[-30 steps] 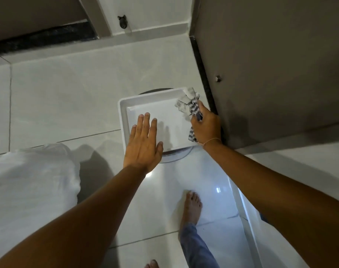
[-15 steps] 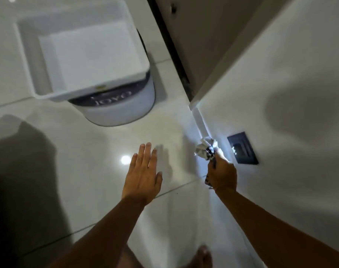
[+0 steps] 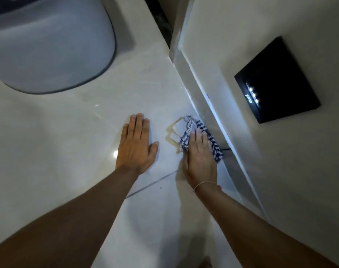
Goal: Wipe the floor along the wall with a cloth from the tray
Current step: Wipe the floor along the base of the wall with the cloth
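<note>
A white cloth with blue stripes (image 3: pixel 186 128) lies bunched on the glossy white floor tile (image 3: pixel 145 97), right against the skirting at the foot of the wall (image 3: pixel 207 105). My right hand (image 3: pixel 200 157) presses flat on the cloth, fingers laid over its near half. My left hand (image 3: pixel 135 146) rests flat on the bare tile just left of the cloth, fingers together, holding nothing. The tray is out of view.
A round white bin or stool base (image 3: pixel 48 47) fills the top left. A black wall plate with small lights (image 3: pixel 277 80) is set low in the wall at right. A dark door gap (image 3: pixel 160 22) runs at the top. A tile joint (image 3: pixel 151 183) crosses below my hands.
My right hand carried the cloth from the tray down to the floor by the wall and now presses it flat. My left hand dropped onto the tile. The view moved closer to the floor.
</note>
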